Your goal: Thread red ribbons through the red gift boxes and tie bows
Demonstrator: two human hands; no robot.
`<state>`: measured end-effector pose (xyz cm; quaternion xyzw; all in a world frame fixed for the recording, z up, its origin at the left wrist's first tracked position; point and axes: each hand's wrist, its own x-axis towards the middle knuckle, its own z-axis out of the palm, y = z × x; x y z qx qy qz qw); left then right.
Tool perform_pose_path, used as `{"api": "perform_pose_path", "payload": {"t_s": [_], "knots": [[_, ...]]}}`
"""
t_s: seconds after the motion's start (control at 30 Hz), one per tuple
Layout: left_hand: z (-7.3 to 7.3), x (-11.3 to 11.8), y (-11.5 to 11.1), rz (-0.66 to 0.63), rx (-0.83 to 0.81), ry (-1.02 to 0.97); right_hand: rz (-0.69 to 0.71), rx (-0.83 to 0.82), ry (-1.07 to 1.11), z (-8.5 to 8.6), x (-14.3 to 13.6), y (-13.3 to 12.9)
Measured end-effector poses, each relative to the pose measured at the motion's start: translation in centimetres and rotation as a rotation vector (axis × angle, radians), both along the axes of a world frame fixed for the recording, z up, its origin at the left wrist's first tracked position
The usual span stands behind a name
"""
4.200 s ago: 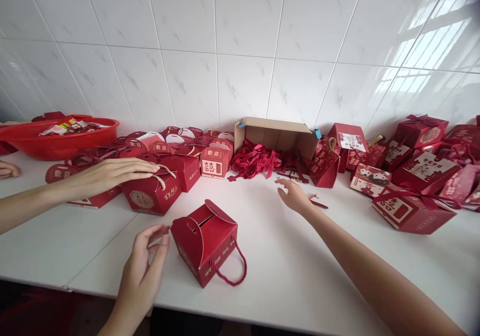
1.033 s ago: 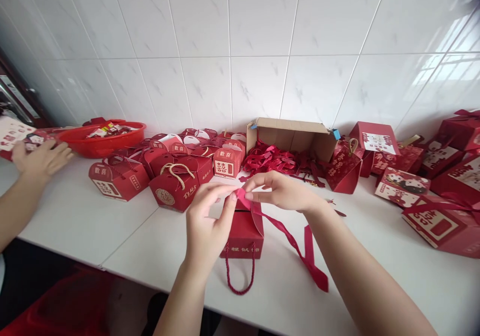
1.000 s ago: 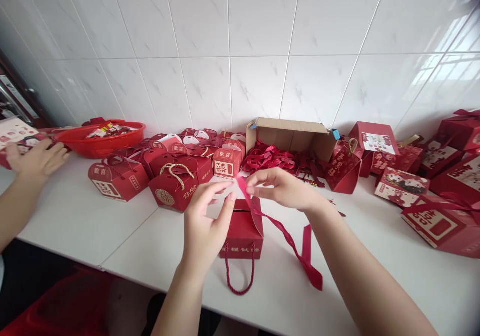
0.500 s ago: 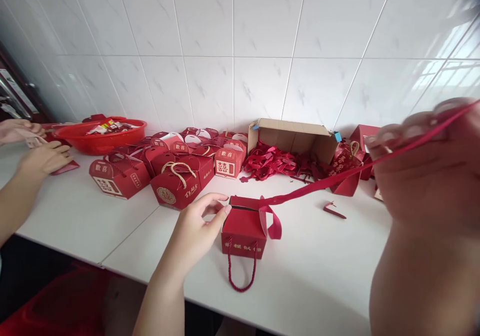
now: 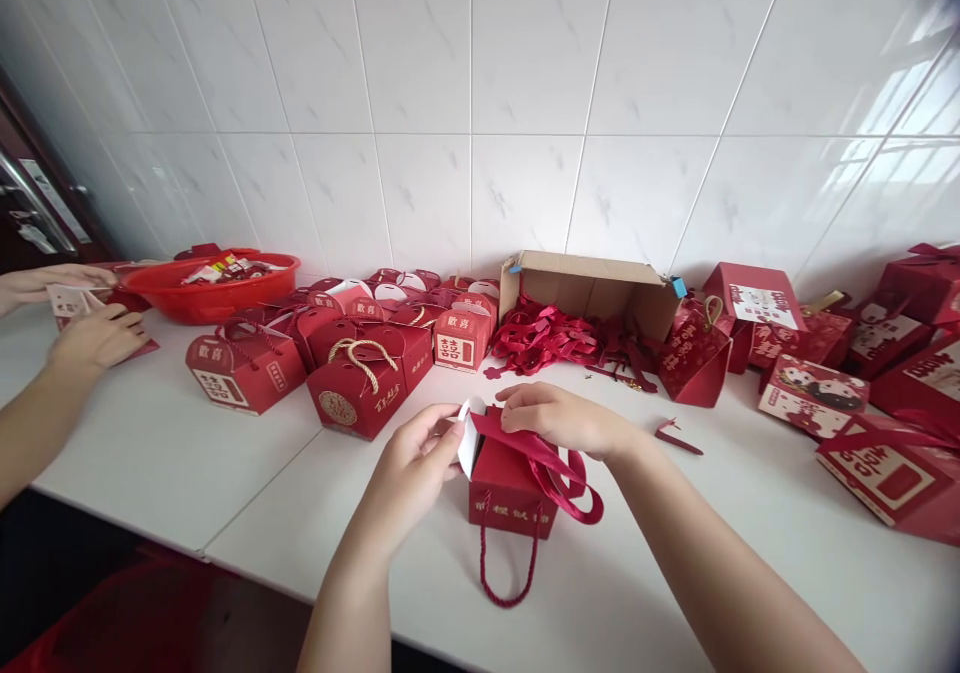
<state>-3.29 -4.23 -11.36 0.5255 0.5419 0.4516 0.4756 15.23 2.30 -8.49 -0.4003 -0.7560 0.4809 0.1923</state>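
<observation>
A small red gift box (image 5: 512, 488) stands on the white table, its dark red rope handle (image 5: 508, 601) hanging down in front. My left hand (image 5: 420, 468) pinches the box's white-lined side flap (image 5: 470, 436), which is bent outward. Over the top of the box, my right hand (image 5: 551, 418) is closed on a red ribbon (image 5: 525, 441); its fingertips are partly hidden. Loops of this ribbon hang over the right side of the box.
Several filled red boxes (image 5: 360, 388) stand at the left, by a red basin (image 5: 214, 298). A cardboard box (image 5: 592, 268) spills ribbons (image 5: 544, 338) at the back. More boxes (image 5: 814, 393) are at the right. Another person's hands (image 5: 105, 338) hold packaging at the far left.
My right hand has come down from the upper right to the box top, and the stretched ribbon is now slack and looped. The side flap now stands out beside my left fingers.
</observation>
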Motion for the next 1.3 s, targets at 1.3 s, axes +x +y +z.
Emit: {"api": "perform_pose_path", "payload": {"t_s": [1.3], "knots": [[-1.3,-5.4,1.4,0.810,0.433,0.757,-0.252,0.200,-0.180,2.1,7.9,-1.7]]}}
